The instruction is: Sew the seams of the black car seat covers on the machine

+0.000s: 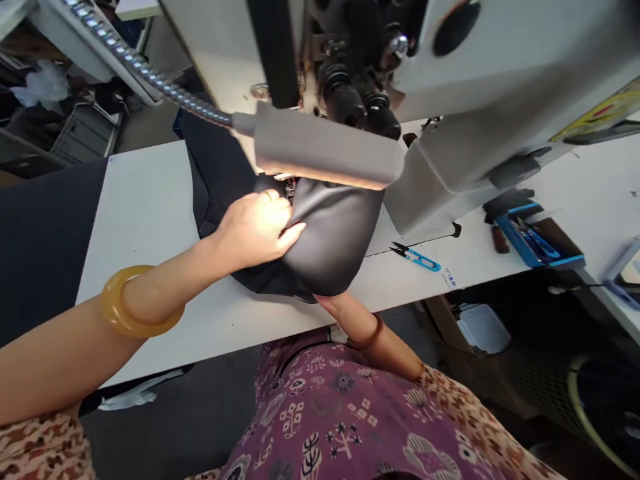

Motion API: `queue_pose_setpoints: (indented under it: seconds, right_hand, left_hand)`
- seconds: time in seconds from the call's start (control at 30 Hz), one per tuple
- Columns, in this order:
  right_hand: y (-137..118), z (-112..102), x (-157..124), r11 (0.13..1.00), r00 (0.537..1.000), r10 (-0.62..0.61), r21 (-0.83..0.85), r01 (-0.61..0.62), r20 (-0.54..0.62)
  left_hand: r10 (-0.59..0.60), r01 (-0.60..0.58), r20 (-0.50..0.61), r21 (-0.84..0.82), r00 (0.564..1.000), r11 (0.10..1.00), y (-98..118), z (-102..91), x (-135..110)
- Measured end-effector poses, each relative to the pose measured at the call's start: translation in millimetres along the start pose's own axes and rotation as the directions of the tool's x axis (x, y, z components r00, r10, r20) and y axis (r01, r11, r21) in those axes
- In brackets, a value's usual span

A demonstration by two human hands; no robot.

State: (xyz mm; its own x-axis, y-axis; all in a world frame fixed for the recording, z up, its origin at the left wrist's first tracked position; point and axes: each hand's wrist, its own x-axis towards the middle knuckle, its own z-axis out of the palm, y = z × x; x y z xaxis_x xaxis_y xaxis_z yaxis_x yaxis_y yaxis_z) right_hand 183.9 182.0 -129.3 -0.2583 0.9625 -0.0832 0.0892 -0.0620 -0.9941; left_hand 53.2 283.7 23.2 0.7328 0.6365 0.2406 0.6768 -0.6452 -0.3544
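Note:
A black leather-like piece (335,240) lies bunched and folded under the head of a sewing machine (215,40). On its upper side, close to the presser foot (290,189), my left hand (260,223) has its fingers curled into the material, thumb along a fold. My right hand (331,303) reaches beneath the near edge of the piece; its fingers are hidden there. A grey lamp (327,147) on a flexible metal neck lights the sewing spot and covers part of the needle area.
Blue thread snips (417,257) lie on the white table (145,220) to the right. Beyond them stands a blue box (540,237) with tools. Dark material (45,240) covers the table's left end. A basket (575,393) stands low at the right.

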Motion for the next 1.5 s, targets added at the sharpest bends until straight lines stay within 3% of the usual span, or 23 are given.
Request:
queue_pose_setpoints:
  seconds: [0.1,0.17,0.2,0.23,0.27,0.3,0.33,0.37,0.4,0.47,0.53,0.63,0.73,0.93,1.13,1.3,1.4,1.5]
  right_hand:
    - [-7.8,13.0,-20.9,0.998,0.993,0.056,-0.008,-0.055,0.101]
    - [-23.5,4.3,-35.0,0.999,0.975,0.006,-0.050,0.005,0.223]
    - [-36.2,-5.8,-37.4,0.986,0.944,-0.096,-0.099,0.133,0.316]
    - [-52.3,-18.2,-35.0,0.919,0.879,-0.263,-0.174,0.353,0.397]
    - [-70.9,-31.7,-27.6,0.769,0.788,-0.449,-0.268,0.581,0.421]
    - [-91.0,-44.7,-15.5,0.568,0.667,-0.581,-0.355,0.743,0.466]
    - [-110.8,-56.2,0.0,0.366,0.596,-0.621,-0.485,0.795,0.509]
    - [-128.8,-65.6,17.0,0.177,0.582,-0.590,-0.613,0.770,0.560]
    - [-143.5,-72.6,33.7,0.034,0.617,-0.513,-0.704,0.709,0.596]
    - [-160.3,-80.7,59.5,-0.111,0.697,-0.340,-0.763,0.637,0.631]
    - [-160.7,-83.9,70.2,-0.158,0.730,-0.239,-0.768,0.621,0.640]
    - [-146.3,-86.9,64.3,-0.213,0.727,-0.266,-0.774,0.597,0.633]
    - [-136.3,-89.0,54.4,-0.272,0.729,-0.288,-0.783,0.559,0.621]
    - [-139.8,-88.3,56.7,-0.222,0.767,-0.223,-0.798,0.561,0.601]
    - [-145.2,-91.0,60.8,-0.360,0.702,-0.239,-0.733,0.577,0.671]
    - [-146.2,-98.4,71.5,-0.424,0.587,-0.369,-0.693,0.583,0.720]
    - [-145.2,-102.7,77.0,-0.414,0.581,-0.358,-0.682,0.603,0.731]
    - [-145.3,-100.6,76.4,-0.414,0.621,-0.311,-0.690,0.593,0.720]
  left_hand:
    - [0.082,-0.077,-0.049,0.080,0.995,0.994,10.4,3.8,-7.0]
    - [0.097,-0.091,-0.072,0.089,0.993,0.992,13.1,6.5,-10.7]
    - [0.095,-0.088,-0.079,0.090,0.992,0.992,13.3,8.2,-12.2]
    - [0.093,-0.086,-0.085,0.088,0.992,0.992,12.9,10.0,-13.3]
    - [0.092,-0.085,-0.091,0.081,0.992,0.993,12.0,11.9,-14.2]
    - [0.092,-0.085,-0.103,0.067,0.990,0.994,10.6,13.7,-14.9]
    - [0.092,-0.087,-0.121,0.050,0.988,0.995,8.8,15.4,-15.4]
    - [0.101,-0.097,-0.139,0.034,0.985,0.995,6.7,16.6,-15.7]
    - [0.117,-0.115,-0.159,0.019,0.980,0.993,4.4,17.4,-15.9]
    - [0.144,-0.146,-0.169,0.000,0.975,0.989,-0.9,17.5,-16.2]
    - [0.161,-0.165,-0.115,-0.022,0.980,0.986,-6.1,16.5,-16.9]
    - [0.170,-0.171,-0.021,-0.080,0.985,0.982,-11.4,15.4,-18.2]
    - [0.145,-0.149,-0.039,-0.119,0.989,0.982,-11.2,16.1,-20.1]
    - [0.058,-0.068,-0.102,-0.093,0.993,0.993,2.1,21.0,-26.1]
    - [0.009,-0.028,-0.195,-0.096,0.981,0.995,10.4,24.0,-27.7]
    - [-0.051,0.049,-0.165,-0.014,0.985,0.999,19.6,22.6,-20.8]
    - [-0.088,0.090,-0.157,0.004,0.984,0.996,28.6,22.1,-15.9]
    - [-0.091,0.071,-0.186,-0.108,0.978,0.992,26.6,24.7,-22.7]
